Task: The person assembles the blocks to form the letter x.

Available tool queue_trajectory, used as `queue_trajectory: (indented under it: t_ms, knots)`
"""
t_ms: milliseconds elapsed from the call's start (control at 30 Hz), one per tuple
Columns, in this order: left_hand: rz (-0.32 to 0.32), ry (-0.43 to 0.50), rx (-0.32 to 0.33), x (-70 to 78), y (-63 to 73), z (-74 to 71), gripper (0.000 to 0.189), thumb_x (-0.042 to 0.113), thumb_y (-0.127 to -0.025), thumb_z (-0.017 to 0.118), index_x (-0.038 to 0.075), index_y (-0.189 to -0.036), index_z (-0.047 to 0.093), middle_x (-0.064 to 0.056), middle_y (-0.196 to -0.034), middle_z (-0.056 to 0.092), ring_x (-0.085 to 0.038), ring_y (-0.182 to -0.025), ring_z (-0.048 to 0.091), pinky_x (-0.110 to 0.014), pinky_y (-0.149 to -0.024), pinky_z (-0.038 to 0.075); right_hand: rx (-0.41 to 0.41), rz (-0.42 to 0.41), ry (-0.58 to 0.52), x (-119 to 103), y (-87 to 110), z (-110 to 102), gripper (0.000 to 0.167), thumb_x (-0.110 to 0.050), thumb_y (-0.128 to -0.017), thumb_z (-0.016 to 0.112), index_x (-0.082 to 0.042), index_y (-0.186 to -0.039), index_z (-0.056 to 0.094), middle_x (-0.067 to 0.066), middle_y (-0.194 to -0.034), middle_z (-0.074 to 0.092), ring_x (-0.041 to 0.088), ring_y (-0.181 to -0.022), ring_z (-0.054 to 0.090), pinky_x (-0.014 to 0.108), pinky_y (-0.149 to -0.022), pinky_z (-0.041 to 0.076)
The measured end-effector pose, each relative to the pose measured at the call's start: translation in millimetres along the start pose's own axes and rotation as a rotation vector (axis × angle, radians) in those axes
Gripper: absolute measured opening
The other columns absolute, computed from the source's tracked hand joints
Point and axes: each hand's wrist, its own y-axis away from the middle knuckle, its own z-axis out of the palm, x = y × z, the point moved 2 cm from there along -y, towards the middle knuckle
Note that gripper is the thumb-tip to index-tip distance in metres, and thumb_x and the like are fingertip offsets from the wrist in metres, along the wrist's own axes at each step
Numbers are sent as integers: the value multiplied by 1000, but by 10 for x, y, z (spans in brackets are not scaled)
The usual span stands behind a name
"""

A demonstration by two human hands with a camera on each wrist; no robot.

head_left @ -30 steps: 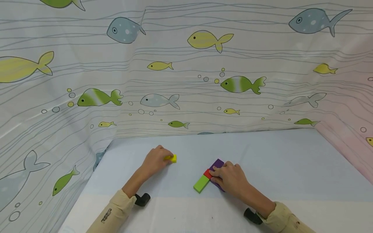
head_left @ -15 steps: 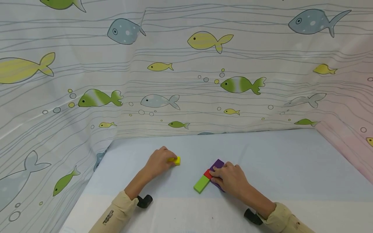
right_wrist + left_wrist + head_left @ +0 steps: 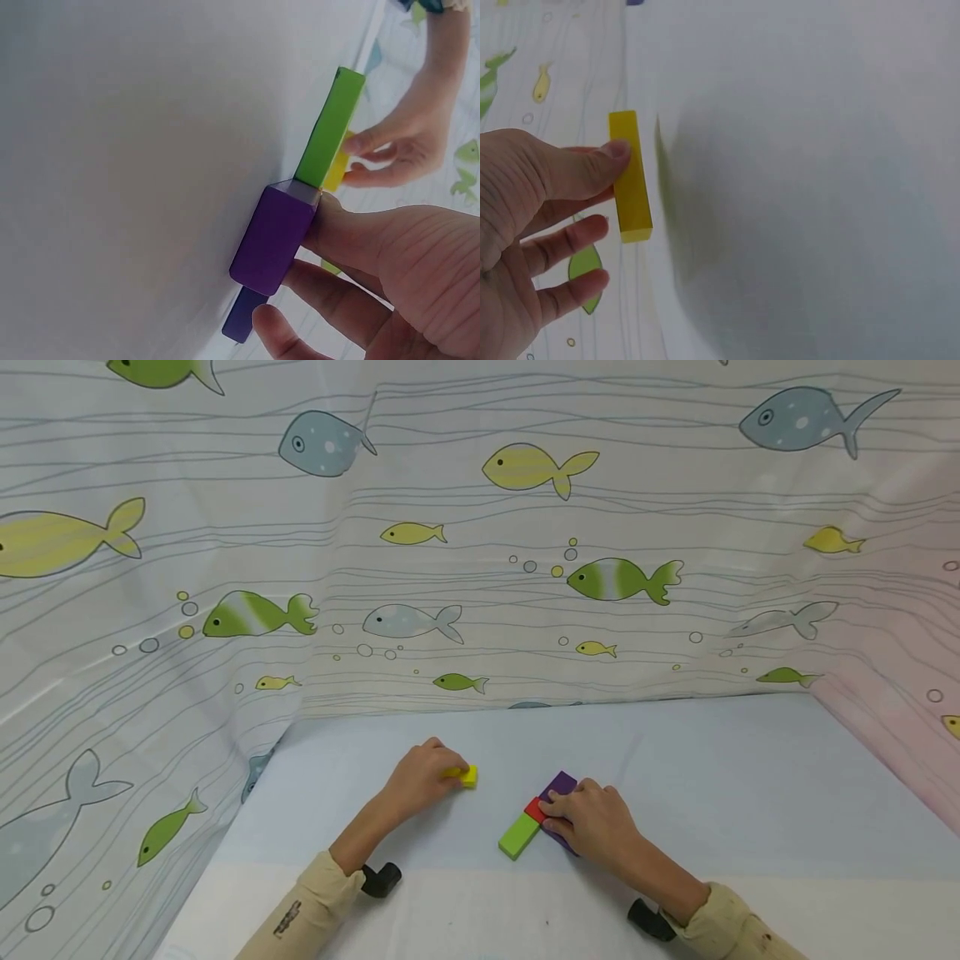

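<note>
My left hand (image 3: 420, 782) pinches a yellow block (image 3: 468, 776) between thumb and fingers, left of the other blocks. In the left wrist view the yellow block (image 3: 631, 180) is long and narrow, above the white surface. My right hand (image 3: 596, 822) holds a group of blocks on the table, its fingertips at a red block (image 3: 535, 810) and a purple block (image 3: 558, 784). Toward the lower left, a green block (image 3: 518, 836) lies against the red one. The right wrist view shows a purple block (image 3: 274, 240) close up, with thumb and fingers along its side; the fingers partly cover the red block.
A pale blue and white cloth (image 3: 735, 777) covers the table. Fish-printed curtains (image 3: 525, 593) stand behind it and at the sides. A black wrist device (image 3: 381, 880) sits under the left wrist and another black device (image 3: 649, 919) under the right.
My left hand has moved to the right with the yellow block, closer to the group. My right hand and the blocks under it have stayed in place.
</note>
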Motion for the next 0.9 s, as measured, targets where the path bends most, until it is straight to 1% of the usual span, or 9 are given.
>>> queue_trajectory:
  t_ms: [167, 333, 600, 700, 900]
  knots:
    - [18, 4, 4, 42, -6, 18, 20, 9, -78, 83, 12, -97, 78, 3, -97, 74, -18, -91, 59, -34, -76, 50, 7, -10, 1, 7, 3, 8, 30, -26, -82, 80, -17, -111, 77, 5, -112, 71, 25, -86, 63, 39, -63, 49]
    - [10, 7, -2, 66, -15, 29, 20, 9, -78, 83, 12, -98, 78, 3, -98, 74, -18, -92, 59, -34, -77, 50, 16, -8, -4, 12, 2, 12, 31, -26, -82, 81, -17, -111, 77, 5, -111, 72, 25, -86, 63, 39, -63, 49]
    - [4, 23, -13, 110, -19, 24, 21, 9, -79, 83, 12, -99, 77, 3, -99, 74, -17, -92, 58, -34, -77, 49, 1, 1, -5, 3, -6, 6, 31, -26, -82, 80, -18, -111, 77, 5, -112, 71, 25, -86, 62, 37, -63, 47]
    - [17, 26, -11, 123, -22, 33, 21, 9, -79, 82, 12, -99, 77, 3, -98, 74, -17, -92, 59, -33, -77, 49, -7, 3, -4, 3, -9, 7, 31, -27, -82, 80, -17, -111, 77, 5, -113, 71, 25, -86, 62, 37, -63, 47]
    - [67, 42, 2, 159, -31, 45, 19, 7, -80, 81, 11, -98, 77, 2, -98, 74, -17, -91, 59, -33, -76, 50, -12, -1, -1, -3, -7, -9, 30, -27, -83, 80, -17, -111, 77, 5, -112, 71, 25, -85, 63, 38, -63, 49]
